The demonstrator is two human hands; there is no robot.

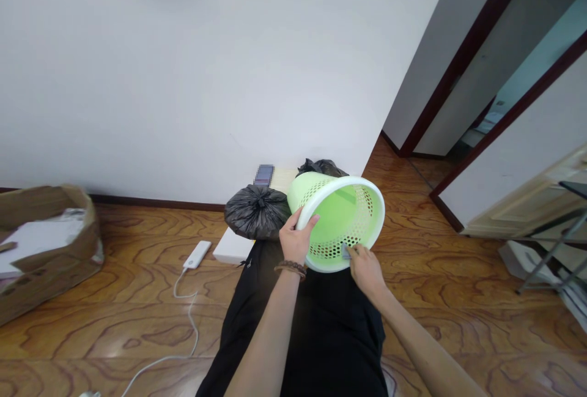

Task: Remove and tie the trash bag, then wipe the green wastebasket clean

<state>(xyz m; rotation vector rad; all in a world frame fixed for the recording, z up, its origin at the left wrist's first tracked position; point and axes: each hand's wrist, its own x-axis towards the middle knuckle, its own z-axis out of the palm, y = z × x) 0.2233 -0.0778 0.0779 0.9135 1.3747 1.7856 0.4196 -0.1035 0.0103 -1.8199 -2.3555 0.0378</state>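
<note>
1. A light-green basket (pixel 334 216) with a white rim (pixel 378 198) is held tipped on its side above the person's lap, its mouth turned toward the person and its wall pierced with rows of holes.
2. The left grip (pixel 295 241) is clasped on the basket at the left of the rim, the thumb lying near the mouth; a brown bracelet (pixel 291 268) circles that wrist.
3. The right grip (pixel 364 265) is at the lower part of the mouth, its fingers pinching a small grey piece (pixel 345 251) against or close to the perforated inner wall; it may be a cloth or a pad, but it is too small to tell.
4. Black trousers (pixel 312 330) show below the basket.
5. A knotted black bag (pixel 257 210) sits just left of the basket, and a second black bag (pixel 323 166) shows behind it, partly hidden.
6. A white box (pixel 232 247) lies by the knotted bag, on the wood-patterned floor (pixel 142 299).
7. Farther left, a white power strip (pixel 197 254) trails a white cable (pixel 195 323), and an open cardboard box (pixel 59 287) holds papers (pixel 43 241) beside the wall (pixel 183 79).
</note>
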